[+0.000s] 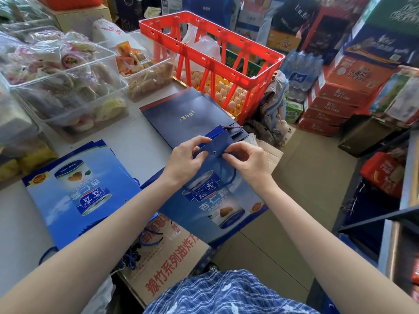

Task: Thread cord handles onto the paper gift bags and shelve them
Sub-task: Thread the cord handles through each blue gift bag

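Observation:
I hold a flat blue paper gift bag [213, 200] printed with a can picture, its top edge turned away from me. My left hand [187, 155] grips the top fold left of a metal eyelet [214, 152]. My right hand [247, 158] pinches the bag's top edge just right of the eyelet, where a blue cord [231, 177] runs down over the bag's face. A stack of the same blue bags [84, 191] lies flat on the table at my left. Loose blue cords [145, 241] lie on a cardboard box below.
Dark navy bags [188, 116] lie stacked beyond my hands. A red crate [226, 55] stands over trays of eggs. Clear tubs of snacks [68, 82] fill the table's left. Cartons [335, 96] are stacked at the right, beside a shelf edge [405, 182]. The box with red lettering [172, 257] sits below.

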Motion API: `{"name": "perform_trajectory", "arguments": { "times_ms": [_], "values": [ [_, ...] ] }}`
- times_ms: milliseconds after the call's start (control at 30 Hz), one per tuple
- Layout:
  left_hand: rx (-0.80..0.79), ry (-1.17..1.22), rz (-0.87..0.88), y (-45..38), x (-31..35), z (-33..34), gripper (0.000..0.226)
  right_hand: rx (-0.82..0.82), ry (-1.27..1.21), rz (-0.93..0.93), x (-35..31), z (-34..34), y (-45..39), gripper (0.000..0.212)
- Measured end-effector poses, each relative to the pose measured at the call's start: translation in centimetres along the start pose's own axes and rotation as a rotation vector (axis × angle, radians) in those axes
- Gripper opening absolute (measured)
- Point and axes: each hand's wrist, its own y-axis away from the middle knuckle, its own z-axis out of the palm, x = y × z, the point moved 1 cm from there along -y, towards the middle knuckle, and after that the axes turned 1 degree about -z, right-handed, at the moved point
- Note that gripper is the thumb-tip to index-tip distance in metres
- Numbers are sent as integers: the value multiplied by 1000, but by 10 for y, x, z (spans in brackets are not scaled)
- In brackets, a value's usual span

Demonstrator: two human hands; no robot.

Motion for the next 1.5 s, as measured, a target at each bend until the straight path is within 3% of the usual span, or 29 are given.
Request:
{"name": "perform_trajectory", "arguments": {
  "times_ms": [667, 733, 867, 933, 1000, 1100, 1300, 1400, 1500],
  "values": [
    [-10, -107, 41, 12, 10, 7, 26, 38, -102, 98, -2, 3, 13, 7],
    [15, -131, 43, 16, 11, 11, 26, 85, 33, 27, -2, 3, 18, 8],
    [-2, -112, 30, 25, 15, 21, 25, 152, 495, -400, -3, 11, 31, 12],
    [-27, -112, 23, 28, 17, 25, 25, 128, 561, -467, 3, 11, 34, 12],
    [-54, -107, -3, 29, 15, 26, 24, 44, 471, -391, 7, 5, 37, 3],
    [-157, -58, -27, 33, 11, 27, 25, -49, 322, -275, 12, -9, 44, 13],
    [-326, 31, -34, 45, 28, 37, 27, -53, 361, -356, 18, -24, 67, 13],
    [-364, 129, -73, 51, 43, 42, 29, -1, 285, -330, 17, -33, 80, 26],
    [-410, 58, -73, 64, 52, 56, 25, 29, 264, -303, 19, -47, 93, 41]
  ]
}}
